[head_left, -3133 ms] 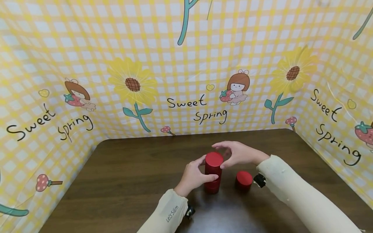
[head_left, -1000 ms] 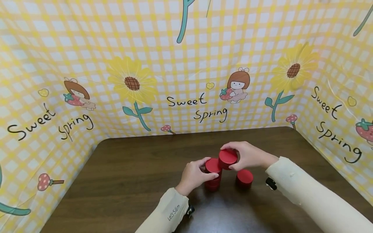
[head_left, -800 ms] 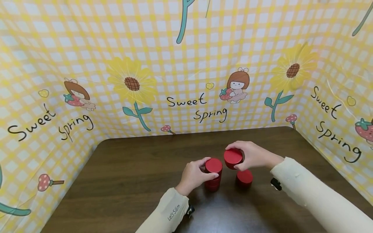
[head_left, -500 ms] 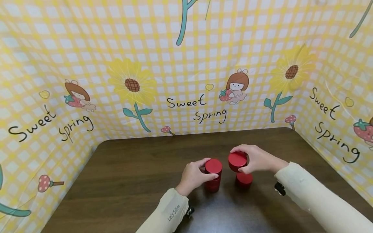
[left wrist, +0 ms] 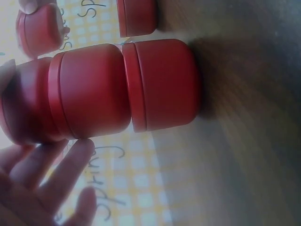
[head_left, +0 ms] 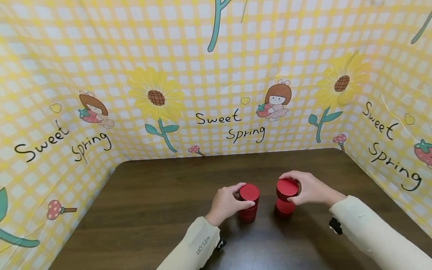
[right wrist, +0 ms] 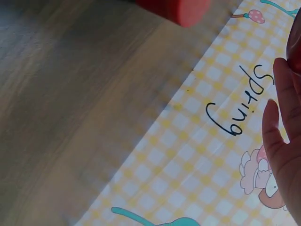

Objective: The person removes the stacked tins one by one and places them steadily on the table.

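Observation:
My left hand (head_left: 244,195) grips the top of a short stack of red round tins (head_left: 250,214) on the dark wooden table (head_left: 162,195). In the left wrist view the stack (left wrist: 160,84) fills the frame, with my fingers (left wrist: 56,174) round its upper part. My right hand (head_left: 291,188) holds another red tin (head_left: 285,186) from above, directly over a single red tin (head_left: 284,208) standing to the right of the stack. The left wrist view shows the held tin (left wrist: 40,26) a small gap apart from the lower tin (left wrist: 136,16).
A yellow checked backdrop (head_left: 216,93) with sunflowers and "Sweet Spring" lettering walls the table on three sides. Bare tabletop lies to the left of the stack and behind it. The right wrist view shows the table (right wrist: 70,94), the backdrop and a red tin's edge (right wrist: 176,7).
My right hand lifted the top tin off the stack, carried it right and lowered it over the single tin. My left hand stayed on the stack.

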